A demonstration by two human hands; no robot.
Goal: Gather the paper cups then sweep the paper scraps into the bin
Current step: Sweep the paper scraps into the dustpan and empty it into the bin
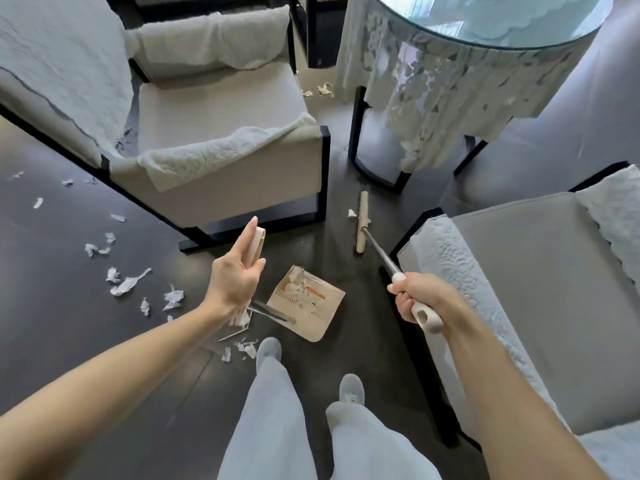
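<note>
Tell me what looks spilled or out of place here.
Torn paper scraps litter the floor left of the dustpan, which already holds some. More lie by a shoe, beside the broom head, and beyond the armchair near the table.

Lane of dark floor [349, 271] between left armchair [214, 168] and right armchair [519, 271]: narrow, partly taken by dustpan [308, 306] and broom [362, 221]. Far end closed by round table [485, 39], its dark legs [356, 133] and its hanging lace cloth [433, 98]. Wide floor lies left of the dustpan, strewn with paper scraps [128, 285].
</note>
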